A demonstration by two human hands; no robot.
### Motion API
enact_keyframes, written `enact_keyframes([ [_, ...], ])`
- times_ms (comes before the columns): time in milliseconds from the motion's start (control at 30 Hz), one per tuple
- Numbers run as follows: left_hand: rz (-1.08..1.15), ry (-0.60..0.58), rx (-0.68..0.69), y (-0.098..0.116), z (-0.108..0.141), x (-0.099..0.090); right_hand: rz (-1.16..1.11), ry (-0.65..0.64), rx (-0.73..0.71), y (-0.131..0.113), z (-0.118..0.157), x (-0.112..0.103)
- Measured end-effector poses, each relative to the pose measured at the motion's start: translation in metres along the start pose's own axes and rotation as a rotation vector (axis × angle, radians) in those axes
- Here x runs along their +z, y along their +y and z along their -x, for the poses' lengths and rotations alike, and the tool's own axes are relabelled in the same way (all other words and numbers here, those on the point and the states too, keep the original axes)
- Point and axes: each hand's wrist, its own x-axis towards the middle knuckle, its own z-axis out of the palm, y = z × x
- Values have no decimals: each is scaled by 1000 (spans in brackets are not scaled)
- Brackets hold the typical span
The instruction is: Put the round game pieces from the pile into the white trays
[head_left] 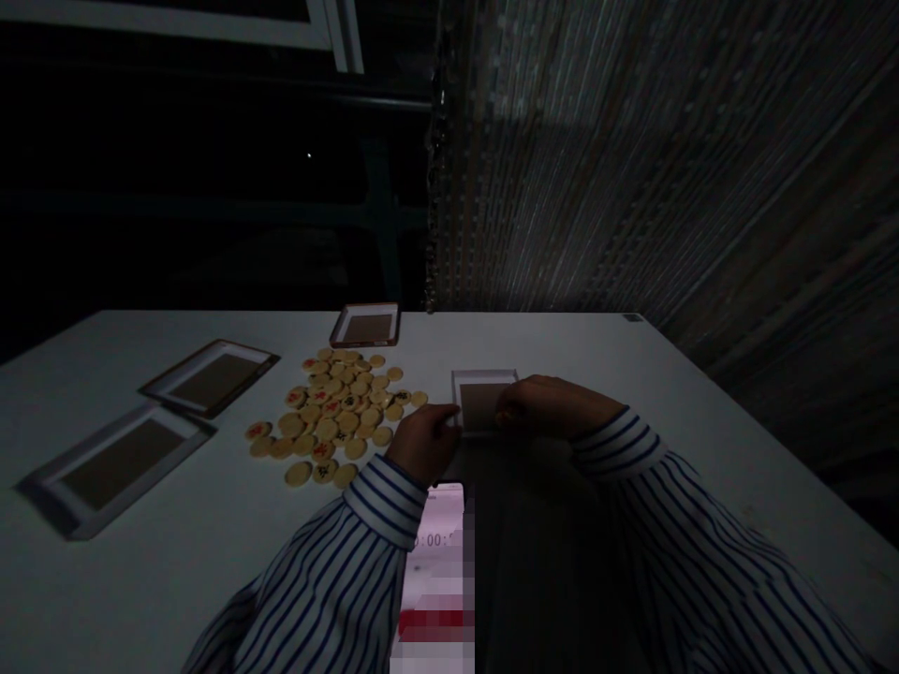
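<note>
A shallow white-rimmed box [484, 373] with a brown inside lies on the table in front of me. My left hand [425, 442] is closed at its left edge, the fingertips on the rim. Over the box's right side is my right hand [544, 404], fingers curled in; what they hold, if anything, is hidden. Left of my hands is a loose heap of round wooden Chinese chess pieces [327, 429], some showing red or black characters. A lit phone [439, 562] displaying a timer lies below my left wrist, partly covered by my sleeve.
Two more shallow boxes or lids, a brown-edged one [263, 370] and a white one [105, 520], overlap on the left. Another brown-edged lid [341, 323] lies behind the heap. Behind the white table [702, 468] hangs a bead curtain [562, 187]. The room is dim.
</note>
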Motion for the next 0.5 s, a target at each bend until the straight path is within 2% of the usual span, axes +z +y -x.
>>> enact_keyframes([
  [500, 54, -37, -27, -5, -3, 0, 1, -19, -12, 1, -1, 2],
])
